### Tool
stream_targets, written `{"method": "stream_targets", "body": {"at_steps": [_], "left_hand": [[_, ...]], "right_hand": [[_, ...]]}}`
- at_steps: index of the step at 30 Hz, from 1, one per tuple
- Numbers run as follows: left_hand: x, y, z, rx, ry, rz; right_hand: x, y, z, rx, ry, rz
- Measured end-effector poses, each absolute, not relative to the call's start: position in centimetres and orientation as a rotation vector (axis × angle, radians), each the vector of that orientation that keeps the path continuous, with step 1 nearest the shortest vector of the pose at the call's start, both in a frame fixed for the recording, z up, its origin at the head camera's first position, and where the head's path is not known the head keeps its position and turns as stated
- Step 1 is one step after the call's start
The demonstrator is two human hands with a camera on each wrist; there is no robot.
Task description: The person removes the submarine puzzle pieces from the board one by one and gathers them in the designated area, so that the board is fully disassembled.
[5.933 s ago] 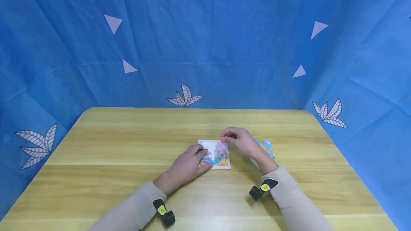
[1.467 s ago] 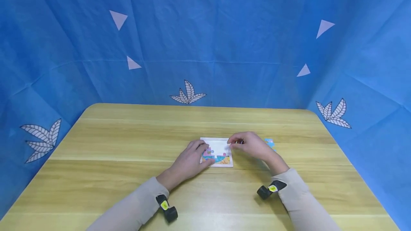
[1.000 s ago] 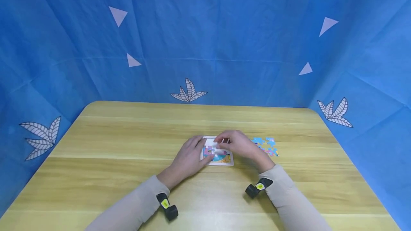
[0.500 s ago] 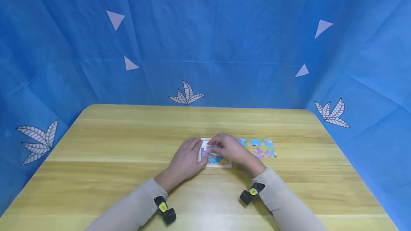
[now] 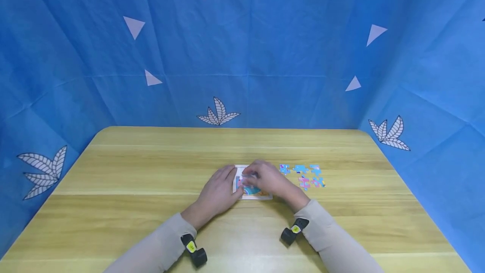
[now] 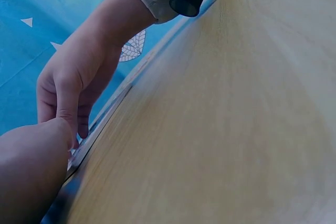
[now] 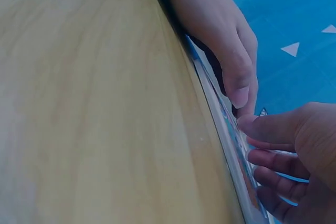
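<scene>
A small white-rimmed puzzle tray (image 5: 261, 197) lies mid-table, with blue and orange picture pieces along its near side. My left hand (image 5: 217, 192) rests on its left side, the fingers toward the far left corner and the thumb over the near part. Above the tray, the thumb and index finger of my right hand (image 5: 267, 178) pinch a small puzzle piece, mostly hidden by the fingers. In the right wrist view the fingertips of the left hand (image 7: 223, 45) and right hand (image 7: 310, 150) come close together at the tray's surface. The left wrist view shows the tray edge-on (image 6: 89, 142).
Several loose blue and pink puzzle pieces (image 5: 304, 182) lie to the right of the tray. Wood-grain tabletop (image 5: 151, 172) surrounds it. A blue patterned cloth (image 5: 246, 54) hangs behind and at the sides. Each wrist carries a black camera.
My right hand has moved left from beside the loose pieces to above the tray's left part, uncovering those pieces. Pink pieces now sit at the tray's left. My left hand has stayed at the tray.
</scene>
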State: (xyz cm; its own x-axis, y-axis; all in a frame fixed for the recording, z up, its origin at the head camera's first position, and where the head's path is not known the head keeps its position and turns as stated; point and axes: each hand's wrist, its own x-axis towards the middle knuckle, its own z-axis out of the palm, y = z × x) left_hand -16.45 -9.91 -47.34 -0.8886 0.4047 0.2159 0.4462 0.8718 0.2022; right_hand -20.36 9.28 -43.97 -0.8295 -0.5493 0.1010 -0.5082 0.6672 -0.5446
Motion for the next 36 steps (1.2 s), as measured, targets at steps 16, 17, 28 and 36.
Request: {"method": "stream_targets", "body": {"at_steps": [16, 17, 28, 36], "left_hand": [[-16.75, -10.02, -47.65, -0.693, -2.867, -0.297], [-16.74, -10.02, -47.66, -0.691, -2.872, -0.289], [-16.65, -9.96, -47.60, -0.690, -2.850, -0.256], [-16.63, -9.90, -47.62, -0.689, -2.848, -0.230]], "right_hand": [[-20.32, 9.04, -44.60, -1.003, 2.835, -0.843], [-20.29, 9.02, -44.61, -0.997, 2.837, -0.842], [-19.87, 8.48, -44.41, -0.953, 2.852, -0.864], [-19.79, 8.26, -44.49, -0.894, 2.845, -0.879]]}}
